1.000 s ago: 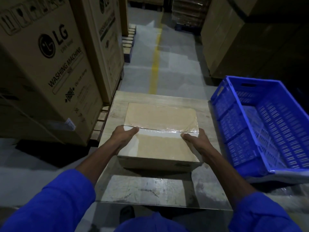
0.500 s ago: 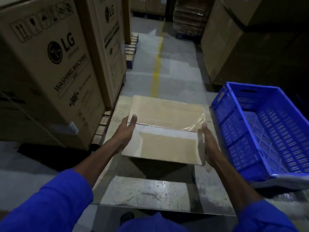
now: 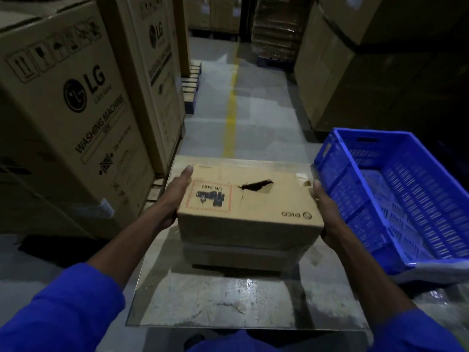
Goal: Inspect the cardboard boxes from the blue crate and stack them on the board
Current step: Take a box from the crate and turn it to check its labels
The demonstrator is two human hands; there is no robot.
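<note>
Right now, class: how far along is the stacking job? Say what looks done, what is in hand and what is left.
Done: one box lies on the board, and the visible part of the blue crate holds no boxes. In hand: the left hand and right hand hold a torn cardboard box by its ends, above the first. Left: set it down squarely and let go.

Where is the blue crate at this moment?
In the head view, the blue crate sits at the right, beside the board, close to the right hand holding the cardboard box.
</note>
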